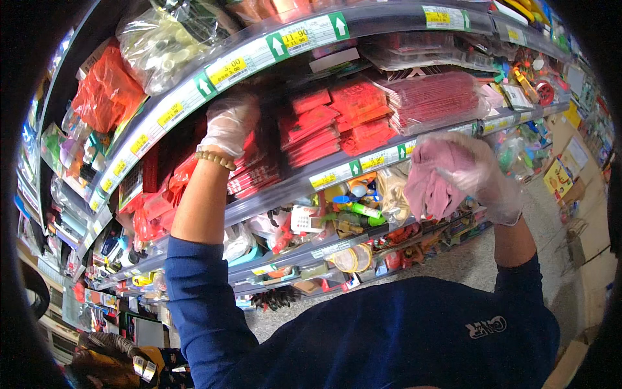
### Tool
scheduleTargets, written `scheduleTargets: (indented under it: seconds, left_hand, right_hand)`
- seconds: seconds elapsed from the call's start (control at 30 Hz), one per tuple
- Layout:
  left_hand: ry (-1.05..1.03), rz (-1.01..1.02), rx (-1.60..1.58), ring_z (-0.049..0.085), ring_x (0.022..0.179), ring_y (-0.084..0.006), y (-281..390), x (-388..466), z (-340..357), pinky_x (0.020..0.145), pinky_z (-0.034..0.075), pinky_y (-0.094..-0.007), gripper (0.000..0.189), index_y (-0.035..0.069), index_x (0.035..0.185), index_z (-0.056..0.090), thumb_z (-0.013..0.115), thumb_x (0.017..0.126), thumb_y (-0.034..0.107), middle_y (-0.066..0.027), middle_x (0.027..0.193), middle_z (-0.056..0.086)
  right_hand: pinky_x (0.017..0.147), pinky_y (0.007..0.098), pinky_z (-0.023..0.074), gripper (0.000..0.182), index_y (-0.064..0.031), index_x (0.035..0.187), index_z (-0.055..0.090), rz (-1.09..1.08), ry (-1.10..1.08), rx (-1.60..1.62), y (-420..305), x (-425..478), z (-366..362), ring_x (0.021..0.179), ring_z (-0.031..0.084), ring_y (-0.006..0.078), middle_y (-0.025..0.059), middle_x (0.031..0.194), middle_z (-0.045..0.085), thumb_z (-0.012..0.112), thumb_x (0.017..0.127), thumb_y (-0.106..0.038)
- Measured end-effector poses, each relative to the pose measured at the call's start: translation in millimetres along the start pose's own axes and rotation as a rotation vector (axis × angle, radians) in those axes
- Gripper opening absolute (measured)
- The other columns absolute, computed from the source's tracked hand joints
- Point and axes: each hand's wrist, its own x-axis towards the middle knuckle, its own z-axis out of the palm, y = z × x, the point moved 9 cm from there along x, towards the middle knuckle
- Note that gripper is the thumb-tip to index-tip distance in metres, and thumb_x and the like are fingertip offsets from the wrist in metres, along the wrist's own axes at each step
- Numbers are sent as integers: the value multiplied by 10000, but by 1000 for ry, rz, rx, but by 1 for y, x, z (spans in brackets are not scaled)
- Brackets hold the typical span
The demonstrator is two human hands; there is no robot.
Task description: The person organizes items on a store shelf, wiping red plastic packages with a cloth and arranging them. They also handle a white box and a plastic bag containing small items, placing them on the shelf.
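My left hand [232, 121], in a thin clear plastic glove and with a bead bracelet [215, 159] at the wrist, reaches into a shelf under the lip of the one above. Its fingertips are lost in shadow, so whether they hold anything is hidden. Beside it lie stacks of red paper envelopes [313, 129] and red-and-white packets [252, 177]. A crumpled pink cloth [435, 175] hangs from my gloved right hand [486, 175], which is blurred, in front of the shelf's front edge. Behind that hand is a wrapped stack of dark red packets [432, 99].
A shelf edge with price labels [226, 70] curves across above my left hand. Bagged goods [160, 53] sit on that upper shelf. Lower down, a shelf holds small toys [359, 209] and a white calculator-like item [306, 219]. Cardboard [585, 233] stands at the right.
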Motion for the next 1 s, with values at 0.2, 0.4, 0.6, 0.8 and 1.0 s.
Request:
scheduleTargets:
  seconds: [0.2, 0.4, 0.6, 0.8, 1.0]
  left_hand:
    - [96, 10, -99, 629, 861, -357, 34, 26, -33, 714, 517, -476, 287, 51, 1044, 602, 445, 884, 230, -188, 1024, 625]
    - [372, -37, -222, 604, 882, -357, 34, 47, -47, 751, 495, -453, 215, 94, 991, 622, 526, 811, 160, -159, 971, 627]
    - [381, -42, -204, 598, 916, -343, 50, 58, -56, 790, 484, -442, 223, 107, 1012, 622, 539, 821, 188, -139, 992, 627]
    - [91, 94, -347, 589, 966, -330, 71, 25, -65, 826, 485, -417, 246, 166, 1027, 624, 589, 820, 295, -127, 1034, 622]
    - [158, -34, -610, 597, 882, -263, 82, -37, -106, 759, 500, -370, 217, 165, 1018, 631, 633, 811, 228, -84, 882, 622]
  right_hand:
    - [848, 365, 504, 408, -1, 1217, 474, -54, -160, -73, 15, -14, 12, 971, 605, 241, 158, 1115, 584, 602, 830, -16]
    - [832, 344, 501, 478, -25, 1186, 515, -114, -109, -128, 24, -14, 16, 960, 610, 205, 123, 1084, 614, 710, 750, -48]
    - [829, 315, 491, 453, -42, 1129, 569, -143, -78, -195, 22, -8, 16, 954, 610, 160, 105, 1028, 645, 741, 710, -63]
    - [812, 303, 496, 427, -35, 1134, 570, -88, -45, -282, 37, 2, 14, 930, 618, 148, 110, 1024, 653, 733, 743, -81]
    - [733, 282, 524, 266, 17, 1066, 569, 47, -205, -89, 12, 32, 14, 800, 633, 141, 110, 968, 661, 640, 835, -93]
